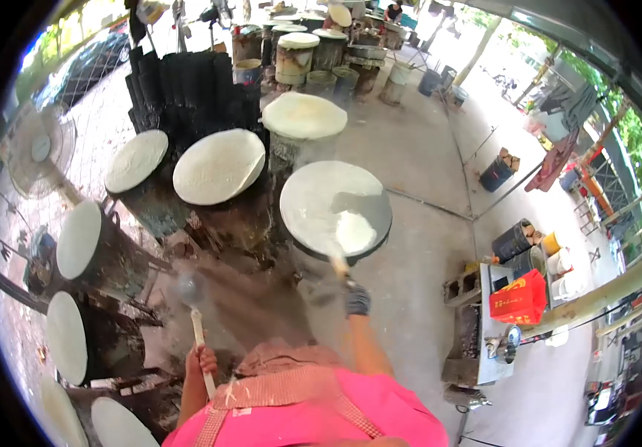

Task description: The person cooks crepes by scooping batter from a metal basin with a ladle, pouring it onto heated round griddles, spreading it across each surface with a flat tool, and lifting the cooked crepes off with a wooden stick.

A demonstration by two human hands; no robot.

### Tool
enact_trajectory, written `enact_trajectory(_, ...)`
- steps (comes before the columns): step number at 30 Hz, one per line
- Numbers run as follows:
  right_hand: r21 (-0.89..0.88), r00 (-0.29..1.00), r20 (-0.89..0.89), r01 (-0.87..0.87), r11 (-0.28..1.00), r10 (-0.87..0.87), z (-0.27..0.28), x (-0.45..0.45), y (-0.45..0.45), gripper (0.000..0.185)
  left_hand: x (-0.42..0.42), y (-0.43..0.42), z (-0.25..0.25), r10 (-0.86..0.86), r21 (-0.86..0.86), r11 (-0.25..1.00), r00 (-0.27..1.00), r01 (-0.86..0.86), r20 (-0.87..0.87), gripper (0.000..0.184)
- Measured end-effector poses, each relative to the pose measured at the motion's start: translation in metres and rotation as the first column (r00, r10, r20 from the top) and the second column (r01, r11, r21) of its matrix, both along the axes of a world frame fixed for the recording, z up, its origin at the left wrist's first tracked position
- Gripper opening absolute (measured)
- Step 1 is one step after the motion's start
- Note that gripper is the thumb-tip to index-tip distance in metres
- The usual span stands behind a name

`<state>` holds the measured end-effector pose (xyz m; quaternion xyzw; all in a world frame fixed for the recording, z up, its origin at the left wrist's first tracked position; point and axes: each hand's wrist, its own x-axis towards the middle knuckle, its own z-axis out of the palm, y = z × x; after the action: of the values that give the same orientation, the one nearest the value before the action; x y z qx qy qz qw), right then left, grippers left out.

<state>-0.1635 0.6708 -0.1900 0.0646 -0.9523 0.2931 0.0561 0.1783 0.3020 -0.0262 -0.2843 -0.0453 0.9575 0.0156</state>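
Note:
My left hand [203,359] is closed around the pale handle of a ladle [189,289], whose round metal bowl points away from me above the floor. My right hand [356,299], in a dark grey glove, grips a tool with a wooden handle [339,265] that reaches over the front rim of a round griddle [310,201]. The tool's head is hard to make out against the white. Pale batter [356,232] covers the griddle, with a brighter white patch near the tool and a greyer area beside it. A thin round sheet [220,165] lies on the neighbouring drum stove, one edge lifted.
More drum stoves with white round tops curve along my left, including one [80,238] near a standing fan [40,147]. A black stack of burnt-looking pieces [187,89] stands behind. At right, a red bag [518,296] sits on a table [491,357]; buckets [511,240] hold wood.

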Motion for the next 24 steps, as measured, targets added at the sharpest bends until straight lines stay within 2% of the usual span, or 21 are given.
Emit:
enact_trajectory(1, 0.079, 0.925, 0.353, 0.118, 0.990, -0.138, 0.031, -0.021, 0.024, 0.047, -0.003, 0.000, 0.002, -0.019, -0.044, 0.999, 1.000, 0.019, -0.010, 0.025)
enact_trajectory(3, 0.097, 0.853, 0.452, 0.245, 0.965, -0.262, 0.124, -0.020, 0.027, 0.043, -0.002, -0.001, -0.005, -0.060, -0.152, 0.986, 0.998, 0.062, 0.018, 0.021)
enact_trajectory(4, -0.011, 0.940, 0.216, 0.273, 0.962, -0.265, 0.148, -0.021, 0.018, 0.042, -0.007, -0.004, -0.011, -0.066, -0.124, 0.990, 0.997, 0.072, 0.050, 0.021)
enact_trajectory(5, -0.115, 0.956, 0.048, 0.292, 0.949, -0.288, 0.136, -0.036, 0.005, 0.036, -0.012, -0.005, -0.017, -0.074, -0.090, 0.993, 0.994, 0.082, 0.085, 0.020)
enact_trajectory(6, 0.028, 0.978, 0.033, 0.206, 0.978, -0.207, 0.105, -0.036, -0.003, 0.033, -0.018, -0.003, -0.024, -0.081, -0.052, 0.995, 0.990, 0.087, 0.118, 0.020)
enact_trajectory(7, 0.166, 0.993, 0.028, 0.111, 0.980, -0.117, 0.066, -0.036, -0.011, 0.030, -0.025, -0.002, -0.028, -0.038, 0.027, 0.999, 0.968, 0.032, 0.247, 0.018)
enact_trajectory(8, 0.292, 0.999, 0.031, 0.018, 0.956, -0.028, 0.044, -0.032, -0.016, 0.027, -0.030, 0.000, -0.021, -0.077, -0.014, 0.997, 0.970, 0.082, 0.232, 0.018)
enact_trajectory(10, 0.130, 0.996, 0.090, -0.011, 0.991, -0.001, 0.111, 0.027, -0.013, 0.030, -0.047, 0.007, -0.002, -0.159, -0.106, 0.978, 0.968, 0.181, 0.193, 0.017)
enact_trajectory(12, 0.212, 0.879, 0.371, 0.232, 0.949, -0.298, 0.061, -0.008, 0.032, 0.039, -0.060, 0.006, -0.005, -0.177, -0.183, 0.961, 0.969, 0.208, 0.173, 0.016)
enact_trajectory(14, 0.316, 0.916, 0.271, 0.206, 0.926, -0.296, 0.056, -0.047, 0.069, 0.058, -0.057, 0.011, 0.000, -0.228, -0.274, 0.921, 0.952, 0.278, 0.203, 0.013)
enact_trajectory(15, 0.030, 0.924, 0.225, 0.310, 0.950, -0.309, 0.138, -0.051, 0.046, 0.056, -0.062, 0.010, -0.009, -0.259, -0.304, 0.903, 0.949, 0.303, 0.177, 0.012)
enact_trajectory(16, -0.123, 0.883, 0.255, 0.433, 0.893, -0.393, 0.158, -0.066, 0.031, 0.050, -0.071, 0.012, -0.014, -0.236, -0.192, 0.942, 0.949, 0.277, 0.209, 0.013)
enact_trajectory(17, 0.095, 0.955, 0.164, 0.233, 0.968, -0.246, 0.093, -0.082, 0.037, 0.046, -0.082, 0.016, -0.018, -0.211, -0.072, 0.969, 0.947, 0.235, 0.244, 0.014)
enact_trajectory(18, 0.310, 0.992, 0.112, 0.026, 0.950, -0.064, 0.028, -0.096, 0.041, 0.042, -0.086, 0.017, -0.021, -0.188, 0.039, 0.982, 0.941, 0.185, 0.280, 0.015)
enact_trajectory(19, 0.342, 0.955, 0.285, -0.023, 0.939, -0.081, 0.068, -0.058, 0.030, 0.039, -0.091, 0.015, -0.027, -0.219, 0.053, 0.976, 0.943, 0.213, 0.250, 0.016)
enact_trajectory(20, 0.365, 0.900, 0.425, -0.070, 0.928, -0.099, 0.117, -0.018, 0.020, 0.037, -0.095, 0.015, -0.034, -0.242, -0.025, 0.968, 0.951, 0.251, 0.191, 0.016)
enact_trajectory(21, 0.156, 0.880, 0.472, -0.035, 0.987, -0.043, 0.089, -0.007, 0.039, 0.041, -0.088, 0.018, -0.038, -0.262, -0.103, 0.955, 0.955, 0.277, 0.136, 0.016)
enact_trajectory(22, 0.064, 0.868, 0.492, 0.040, 0.997, -0.067, 0.088, -0.022, 0.052, 0.046, -0.090, 0.024, -0.037, -0.283, -0.181, 0.939, 0.956, 0.294, 0.082, 0.017)
enact_trajectory(23, -0.027, 0.856, 0.509, 0.119, 0.993, -0.089, 0.088, -0.038, 0.066, 0.051, -0.100, 0.040, -0.007, -0.282, -0.401, 0.855, 0.943, 0.331, 0.177, 0.025)
enact_trajectory(24, 0.007, 0.823, 0.530, 0.238, 0.971, -0.206, 0.125, -0.064, 0.066, 0.057, -0.103, 0.044, -0.005, -0.267, -0.377, 0.867, 0.942, 0.327, 0.203, 0.029)
